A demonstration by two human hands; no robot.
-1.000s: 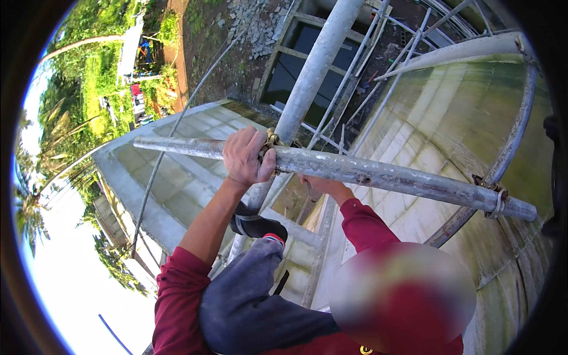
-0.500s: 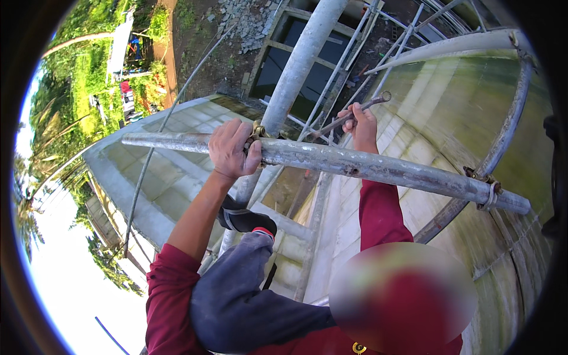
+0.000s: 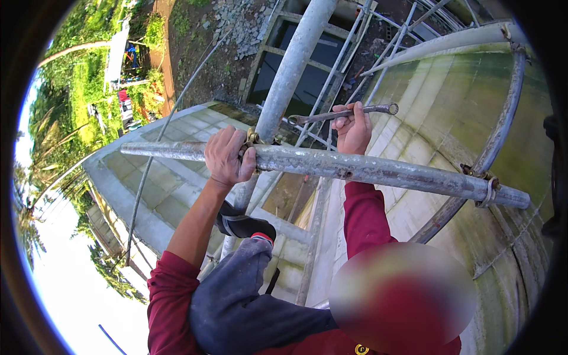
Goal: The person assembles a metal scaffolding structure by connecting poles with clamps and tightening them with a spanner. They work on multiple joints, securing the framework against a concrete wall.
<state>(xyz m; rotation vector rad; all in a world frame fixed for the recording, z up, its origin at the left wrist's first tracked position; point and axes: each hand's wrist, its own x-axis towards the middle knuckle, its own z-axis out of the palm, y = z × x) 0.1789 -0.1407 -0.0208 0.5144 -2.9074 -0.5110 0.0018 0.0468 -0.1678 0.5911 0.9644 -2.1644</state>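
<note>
My left hand is wrapped round a grey, worn scaffold tube that slants across the view. Its fingers lie beside a brassy clamp, where the tube crosses a thicker upright pole. Just beyond the tube, my right hand grips a metal wrench around its middle. The wrench lies nearly level, with a ring at its right end and the other end over the upright pole's right side. It is apart from the clamp.
A second clamp joins the tube's right end to another pole. Below are a pale block wall and a grey concrete ledge. My bent leg and dark shoe are beneath the tube. A thin rod slants at left.
My right hand has shifted slightly left and turned the wrench from a steep slant to nearly level, bringing its left end into plain sight. My left hand keeps its hold on the tube.
</note>
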